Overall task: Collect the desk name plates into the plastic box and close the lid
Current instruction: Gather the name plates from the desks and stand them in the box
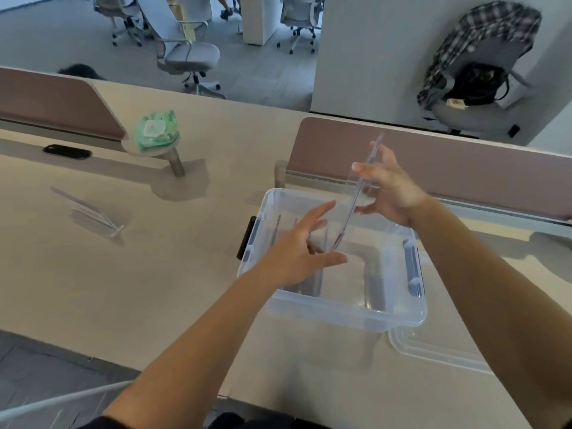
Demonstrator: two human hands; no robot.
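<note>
Lid (pixel 433 351) off, on table (pixel 154 289) by box (pixel 340 308). Left hand (pixel 297 252) spread, empty, over box. Right hand (pixel 390 190) pinches name plate (pixel 356 199), steeply tilted, lower end inside box. Second plate (pixel 89 212) lies far left, nearer left hand.

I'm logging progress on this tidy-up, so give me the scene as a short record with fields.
box: clear plastic box, open, on the beige desk
lid: clear plastic lid, flat on the desk by the box's near right corner
right hand: grips a clear acrylic name plate, tilted, lower end inside the box
left hand: open, over the box's left side
already inside: thin stored plates, on edge, at the left
left out: second clear name plate, on the desk to the left
</note>
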